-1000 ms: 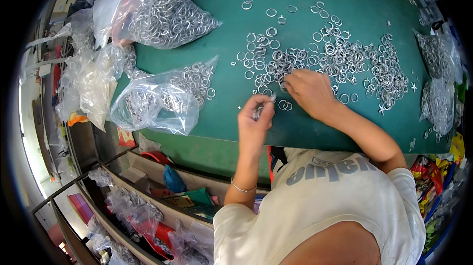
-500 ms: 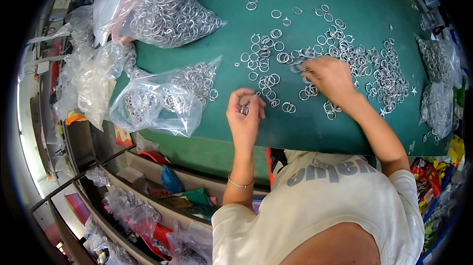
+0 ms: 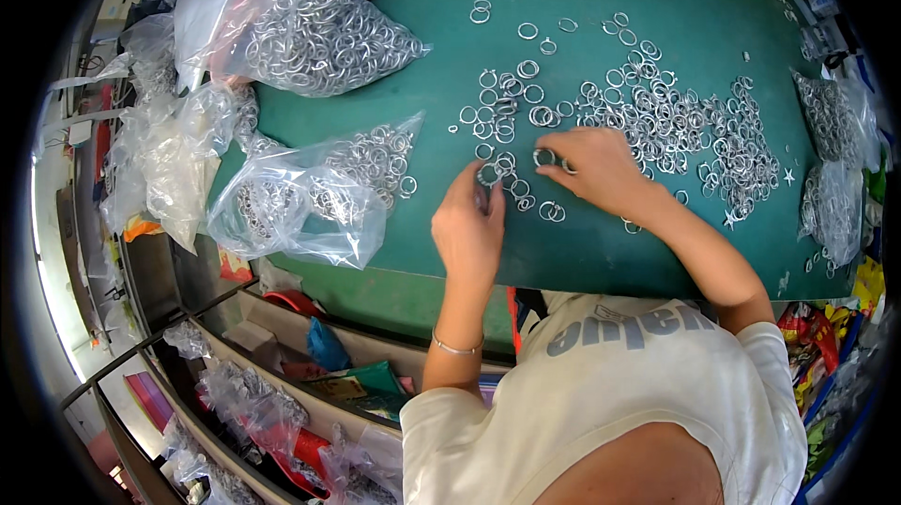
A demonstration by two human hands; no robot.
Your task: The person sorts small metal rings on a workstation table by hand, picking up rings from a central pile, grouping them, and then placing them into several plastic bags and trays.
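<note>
Many loose silver metal rings [image 3: 648, 111] are spread over a green tabletop [image 3: 432, 223], thickest toward the right. My left hand [image 3: 466, 228] is at the near middle of the table, thumb and fingers closed on a ring [image 3: 487, 175] at the fingertips. Facing it from the right, my right hand [image 3: 596, 167] pinches another ring [image 3: 544, 157] between thumb and fingers. The two held rings are a short gap apart. Between and just below the hands lie a few more rings [image 3: 552, 212]. The left palm's inside is hidden.
An open clear bag [image 3: 352, 233] with rings lies to the left, a fuller bag of rings [image 3: 328, 40] behind it. More bagged rings [image 3: 831, 120] sit at the right edge. Small star pieces [image 3: 730, 219] lie near the right pile. Below left are drawers [image 3: 272, 336] holding bags.
My right hand has moved left and nearer from the pile, bringing a ring toward my left hand. My left hand has turned and reached slightly forward, its ring now showing at the fingertips.
</note>
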